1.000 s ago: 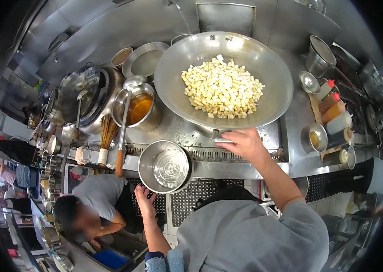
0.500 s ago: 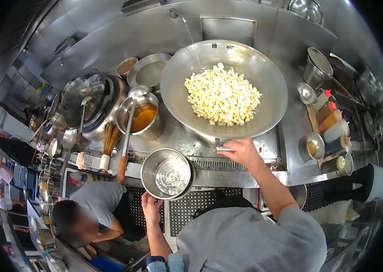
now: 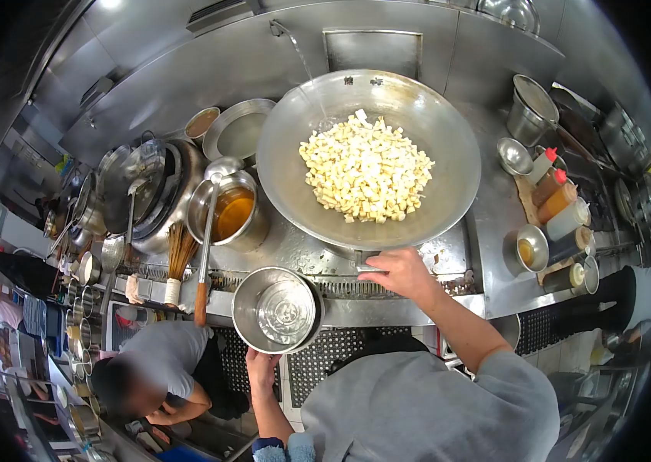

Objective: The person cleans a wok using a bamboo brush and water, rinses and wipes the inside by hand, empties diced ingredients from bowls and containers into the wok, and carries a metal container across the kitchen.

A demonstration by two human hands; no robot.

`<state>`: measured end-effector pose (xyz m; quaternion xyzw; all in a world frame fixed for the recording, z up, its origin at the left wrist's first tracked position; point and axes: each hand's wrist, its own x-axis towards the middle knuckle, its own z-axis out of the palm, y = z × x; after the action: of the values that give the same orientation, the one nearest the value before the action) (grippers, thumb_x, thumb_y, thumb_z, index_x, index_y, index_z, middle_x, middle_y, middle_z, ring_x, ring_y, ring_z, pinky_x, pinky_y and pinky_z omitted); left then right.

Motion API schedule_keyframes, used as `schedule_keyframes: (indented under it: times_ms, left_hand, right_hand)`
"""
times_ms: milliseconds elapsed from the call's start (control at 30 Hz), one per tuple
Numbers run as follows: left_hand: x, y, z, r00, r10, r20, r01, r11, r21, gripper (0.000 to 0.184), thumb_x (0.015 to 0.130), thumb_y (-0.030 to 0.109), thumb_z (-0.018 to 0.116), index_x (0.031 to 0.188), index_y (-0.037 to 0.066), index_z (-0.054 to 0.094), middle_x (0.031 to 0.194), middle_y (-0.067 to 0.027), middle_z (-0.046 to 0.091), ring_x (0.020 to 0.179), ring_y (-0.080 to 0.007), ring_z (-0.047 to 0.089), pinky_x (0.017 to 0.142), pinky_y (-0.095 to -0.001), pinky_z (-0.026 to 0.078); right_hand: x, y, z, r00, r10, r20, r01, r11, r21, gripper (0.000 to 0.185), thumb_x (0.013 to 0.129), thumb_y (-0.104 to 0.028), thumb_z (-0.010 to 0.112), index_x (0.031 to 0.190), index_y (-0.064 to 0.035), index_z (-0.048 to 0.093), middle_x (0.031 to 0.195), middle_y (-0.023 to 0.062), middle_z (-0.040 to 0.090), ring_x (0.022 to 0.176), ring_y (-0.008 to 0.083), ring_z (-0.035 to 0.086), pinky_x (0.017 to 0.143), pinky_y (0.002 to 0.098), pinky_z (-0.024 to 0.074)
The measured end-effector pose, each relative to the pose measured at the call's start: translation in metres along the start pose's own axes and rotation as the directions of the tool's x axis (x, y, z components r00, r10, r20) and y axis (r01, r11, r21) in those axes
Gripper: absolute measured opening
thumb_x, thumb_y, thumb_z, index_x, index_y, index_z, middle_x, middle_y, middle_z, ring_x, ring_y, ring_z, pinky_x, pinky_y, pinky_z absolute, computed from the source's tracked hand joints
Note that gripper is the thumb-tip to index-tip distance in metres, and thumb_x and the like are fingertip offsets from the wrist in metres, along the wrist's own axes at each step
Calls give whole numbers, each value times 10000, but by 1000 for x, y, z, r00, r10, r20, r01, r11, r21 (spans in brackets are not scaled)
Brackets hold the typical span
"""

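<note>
My left hand (image 3: 262, 369) is at the near side of a round steel pot (image 3: 273, 308), its fingers mostly hidden under the rim. The pot looks empty, and a second rim shows behind its right side. My right hand (image 3: 401, 273) grips a short metal handle (image 3: 365, 268) just below the near edge of a large steel wok (image 3: 449, 189). Pale yellow-white diced cubes (image 3: 366, 169) lie heaped in the wok. From a spout (image 3: 278, 29) at the back wall, water runs into the wok's left side.
Left of the wok stand a pot of amber liquid (image 3: 234, 214) with a ladle (image 3: 206, 246) across it, a bamboo brush (image 3: 179, 258) and another wok (image 3: 137, 185). Squeeze bottles (image 3: 557, 200) and small bowls line the right. A co-worker (image 3: 164, 362) bends at lower left.
The view has shifted slightly. My left hand's fingers have moved in under the pot's rim. My right hand stays on the handle, and the water keeps running.
</note>
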<state>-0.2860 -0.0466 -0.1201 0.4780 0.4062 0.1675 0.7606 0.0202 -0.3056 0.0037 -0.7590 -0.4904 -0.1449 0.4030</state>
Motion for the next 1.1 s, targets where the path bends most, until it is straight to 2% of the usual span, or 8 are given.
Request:
schedule_keyframes:
  times_ms: [167, 367, 567, 633, 700, 767, 833, 1100]
  left_hand:
    - [18, -21, -15, 991, -46, 127, 75, 970, -230, 413, 909, 176, 668, 1261, -10, 557, 1214, -139, 641, 1021, -266, 676, 845, -442, 596]
    - [0, -37, 1, 996, -83, -11, 66, 862, -502, 380, 978, 188, 586, 1295, -20, 556, 1259, -164, 631, 1079, -287, 657, 918, -445, 561]
    - [-88, -68, -37, 954, 38, -297, -194, 834, -517, 268, 956, 93, 557, 1205, 108, 655, 1125, -61, 692, 955, -171, 688, 792, -399, 607]
    - [-129, -83, -67, 948, 0, -319, -185, 815, -549, 285, 984, 162, 592, 1246, 55, 627, 1136, -90, 682, 977, -153, 673, 824, -339, 582]
    - [-168, -88, -72, 874, 37, -485, -374, 689, -621, 219, 989, 127, 563, 1169, 56, 667, 1131, -94, 688, 976, -171, 680, 845, -365, 583]
    - [-200, -122, -97, 784, -32, -620, -462, 637, -617, 274, 933, 37, 525, 1156, 97, 673, 882, -14, 673, 734, -105, 639, 645, -317, 578]
    - [-227, -170, -122, 706, -70, -704, -539, 591, -600, 268, 919, 22, 529, 1143, 97, 657, 797, 14, 629, 670, -88, 590, 628, -300, 557]
    - [-354, -224, -163, 273, -293, -916, -870, 331, -365, 305, 945, 18, 469, 1208, 89, 606, 1051, -61, 672, 886, -189, 671, 803, -422, 602]
  right_hand:
    - [1, -8, -8, 990, 94, 106, -92, 995, -24, 391, 678, -321, 866, 902, -30, 735, 762, 95, 669, 632, 260, 648, 568, 344, 511]
    - [7, -59, -24, 999, 25, -43, -20, 994, 109, 434, 699, -221, 846, 1058, -14, 716, 1139, 189, 607, 1027, 349, 598, 876, 427, 498]
    - [28, -86, 48, 953, -225, 205, 114, 889, 443, 222, 896, -67, 632, 1077, 55, 675, 900, 160, 623, 738, 243, 584, 627, 322, 481]
    - [42, -109, 87, 886, -365, 287, 187, 846, 499, 199, 899, -23, 625, 1077, 51, 675, 896, 150, 624, 722, 225, 577, 612, 307, 470]
    - [53, -141, 115, 823, -469, 321, 222, 785, 578, 191, 895, -9, 629, 1070, 52, 676, 886, 138, 625, 706, 211, 569, 605, 301, 462]
    - [58, -185, 146, 750, -561, 352, 244, 728, 640, 184, 894, -4, 632, 1064, 51, 677, 873, 127, 627, 692, 199, 560, 601, 296, 455]
    - [59, -231, 177, 655, -650, 386, 243, 664, 707, 178, 897, -8, 634, 1058, 50, 679, 858, 117, 628, 681, 187, 552, 600, 291, 448]
    - [-3, -292, 356, 122, -837, 534, 196, 548, 813, 164, 905, -63, 639, 1022, 48, 673, 838, 132, 641, 718, 205, 600, 639, 328, 489]
